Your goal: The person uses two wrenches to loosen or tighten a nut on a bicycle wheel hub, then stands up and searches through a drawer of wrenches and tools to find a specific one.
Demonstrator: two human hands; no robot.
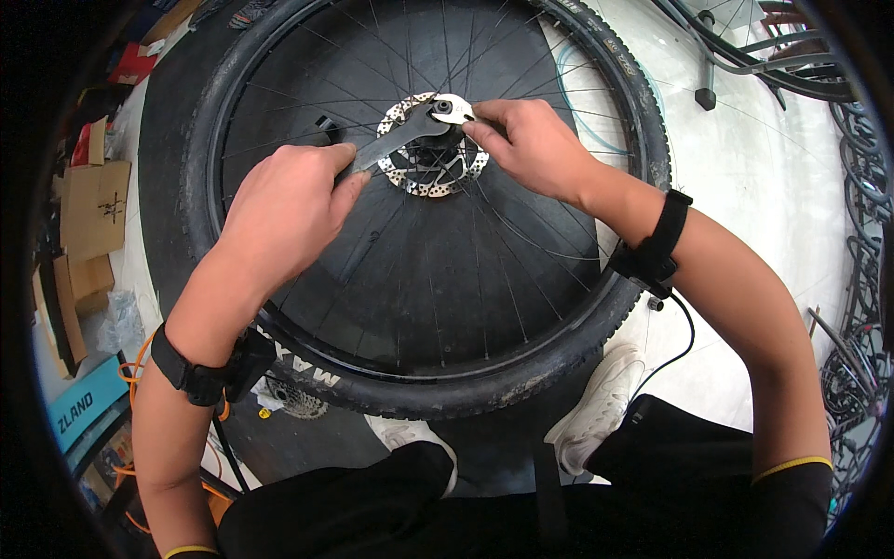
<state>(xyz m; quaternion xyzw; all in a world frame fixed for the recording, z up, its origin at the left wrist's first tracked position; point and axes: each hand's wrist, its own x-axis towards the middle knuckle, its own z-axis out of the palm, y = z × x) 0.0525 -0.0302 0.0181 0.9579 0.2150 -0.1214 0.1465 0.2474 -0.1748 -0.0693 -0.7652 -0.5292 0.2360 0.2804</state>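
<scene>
A bicycle wheel [643, 121] lies flat beneath my hands, its hub and perforated silver disc brake rotor [424, 190] facing up. My left hand [287, 203] is closed on a flat dark grey cone wrench [393, 142], whose jaw reaches the hub axle. From the other side, my right hand [538, 149] pinches a bright silver wrench [455, 108] with its head around the axle end [443, 107]. The two wrench heads overlap at the hub, the silver one on top. Most of the silver wrench's handle is hidden by my right fingers.
Under the wheel is a black mat [251, 456]. A gear cassette [300, 399] lies by the tyre near my left forearm. Cardboard boxes [98, 210] stand at left, and tyres and bike parts [861, 177] line the right. My white shoes [601, 401] are just below the wheel.
</scene>
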